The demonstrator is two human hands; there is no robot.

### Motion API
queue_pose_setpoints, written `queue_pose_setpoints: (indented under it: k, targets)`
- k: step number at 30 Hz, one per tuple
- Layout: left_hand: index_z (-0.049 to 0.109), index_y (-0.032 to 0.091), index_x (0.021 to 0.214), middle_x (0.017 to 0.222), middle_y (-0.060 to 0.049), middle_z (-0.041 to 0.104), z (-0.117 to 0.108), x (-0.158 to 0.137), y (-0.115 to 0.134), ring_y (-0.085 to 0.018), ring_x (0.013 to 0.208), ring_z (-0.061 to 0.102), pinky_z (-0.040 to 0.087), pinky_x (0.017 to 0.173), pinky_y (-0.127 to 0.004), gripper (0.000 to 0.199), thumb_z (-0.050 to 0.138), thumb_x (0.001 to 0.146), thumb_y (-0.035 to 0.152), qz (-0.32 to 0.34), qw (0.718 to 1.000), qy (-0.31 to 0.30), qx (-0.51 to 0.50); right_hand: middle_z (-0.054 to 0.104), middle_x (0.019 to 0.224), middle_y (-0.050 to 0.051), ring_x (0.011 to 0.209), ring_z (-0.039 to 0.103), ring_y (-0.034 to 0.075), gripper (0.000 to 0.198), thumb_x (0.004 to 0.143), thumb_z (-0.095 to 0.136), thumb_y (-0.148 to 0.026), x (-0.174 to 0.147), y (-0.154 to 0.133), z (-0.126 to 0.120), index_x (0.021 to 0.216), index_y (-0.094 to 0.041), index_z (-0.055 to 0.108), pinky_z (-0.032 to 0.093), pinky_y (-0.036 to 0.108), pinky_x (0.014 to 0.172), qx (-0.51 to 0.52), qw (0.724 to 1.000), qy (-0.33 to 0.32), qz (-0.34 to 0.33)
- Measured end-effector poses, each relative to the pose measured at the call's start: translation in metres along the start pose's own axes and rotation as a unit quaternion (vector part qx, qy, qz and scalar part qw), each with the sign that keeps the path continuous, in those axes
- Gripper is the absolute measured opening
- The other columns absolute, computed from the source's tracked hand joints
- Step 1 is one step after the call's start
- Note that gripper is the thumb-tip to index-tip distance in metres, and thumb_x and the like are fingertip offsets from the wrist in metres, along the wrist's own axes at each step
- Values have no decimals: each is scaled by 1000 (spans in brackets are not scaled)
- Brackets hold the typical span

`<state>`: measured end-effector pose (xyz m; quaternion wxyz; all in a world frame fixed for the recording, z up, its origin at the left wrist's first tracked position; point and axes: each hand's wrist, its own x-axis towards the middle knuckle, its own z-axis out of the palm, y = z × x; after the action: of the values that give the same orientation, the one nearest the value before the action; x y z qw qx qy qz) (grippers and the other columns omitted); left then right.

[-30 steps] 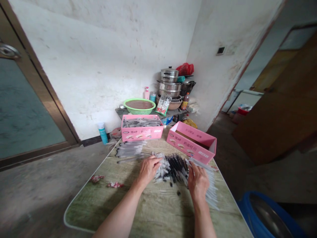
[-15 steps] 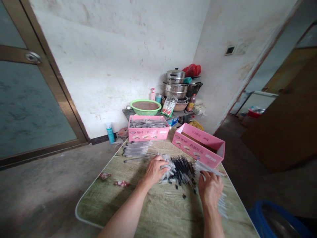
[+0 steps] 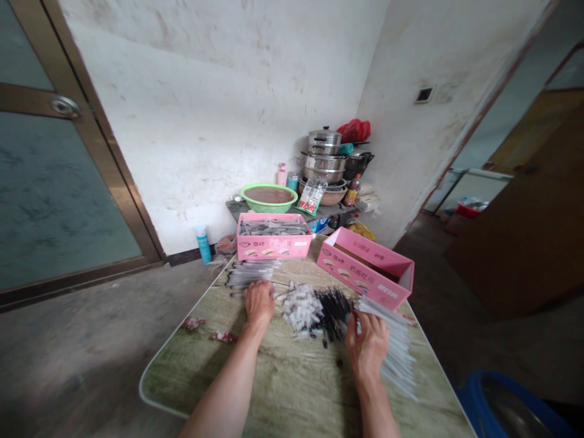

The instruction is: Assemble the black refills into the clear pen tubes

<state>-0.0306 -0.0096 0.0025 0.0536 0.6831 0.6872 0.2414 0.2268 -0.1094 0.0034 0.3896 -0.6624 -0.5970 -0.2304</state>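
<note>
My left hand (image 3: 259, 304) is curled low over the table at the near edge of a row of clear pens with dark ends (image 3: 250, 274). Its fingertips touch there, and what lies under them is hidden. Right of it is a heap of whitish translucent caps (image 3: 301, 307). Black pen tips or refills (image 3: 335, 310) lie in a pile against the caps. My right hand (image 3: 368, 344) bends its thumb and fingers together at the right side of the black pile; anything pinched there cannot be made out. Clear pen barrels (image 3: 399, 359) spread beside and beyond it.
A pink box (image 3: 274, 246) full of pens stands at the table's far edge. Another pink box (image 3: 365, 271) sits angled to its right. Behind are a green basin (image 3: 269, 204) and stacked steel pots (image 3: 325, 158). A blue tub (image 3: 497, 401) is at lower right.
My left hand has moved left from the caps to the row of pens, uncovering the cap heap. My right hand has shifted left from the clear barrels toward the black pile.
</note>
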Motion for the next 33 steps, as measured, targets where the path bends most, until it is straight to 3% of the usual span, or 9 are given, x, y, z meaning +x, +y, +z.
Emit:
queue_pose_setpoints:
  k: [6,10,12,15,19,22,27,30,33]
  targets:
    - [68,20,81,89,-9,68,-1,-2,4,-27,90,60,41,82,-37,10,67,75,12,29,999,-14,-36,69,88,11,90,55,26,28,97,45,-29,-1,-6,0,92,-15,68,38,36,80,22,1000,-11,6]
    - [65,21,88,89,-7,68,-5,1,6,-24,89,61,44,83,-35,8,61,82,17,42,974,98,-202,69,88,12,88,56,25,28,97,45,-31,-1,-12,1,94,-14,67,40,36,80,53,998,-17,0]
    - [64,22,95,91,-6,68,-5,4,8,-23,89,62,46,82,-33,11,59,86,27,37,925,168,-339,69,87,12,86,56,25,28,97,46,-32,-2,-15,2,96,-14,67,41,37,80,73,997,-24,-1]
    - [64,21,103,97,-6,69,-2,9,10,-20,91,64,48,83,-30,26,64,83,37,-7,816,212,-538,69,87,12,84,59,24,29,97,46,-34,-6,-20,7,98,-14,67,44,37,79,130,990,-45,5]
    - [64,18,101,93,-4,68,4,14,12,-15,80,63,48,69,-23,40,77,71,42,-82,672,143,-722,71,90,11,80,64,22,32,97,45,-38,-10,-31,9,102,-16,68,46,31,74,232,964,-121,44]
    - [63,19,96,86,0,66,7,11,17,-12,74,61,46,65,-21,41,82,65,39,-107,615,85,-777,69,75,5,67,64,19,34,98,42,-40,-10,-42,6,94,-18,69,43,27,65,299,929,-205,80]
    - [62,20,94,86,0,65,7,1,34,-14,77,62,49,68,-24,40,81,66,41,-102,620,50,-776,59,58,0,58,57,15,50,100,36,-45,-4,-57,-2,64,-21,60,38,25,61,376,872,-293,110]
    - [61,21,94,85,0,65,8,-2,39,-14,78,63,49,68,-25,38,78,69,44,-98,641,30,-760,58,58,0,58,55,15,52,99,37,-48,-3,-58,-1,61,-21,59,38,25,61,403,855,-304,122]
    - [64,20,97,86,0,66,9,-4,39,-13,77,63,49,68,-25,40,79,68,43,-98,635,6,-767,58,56,-1,54,53,15,49,97,42,-52,-6,-55,4,66,-20,61,39,25,58,441,832,-302,151]
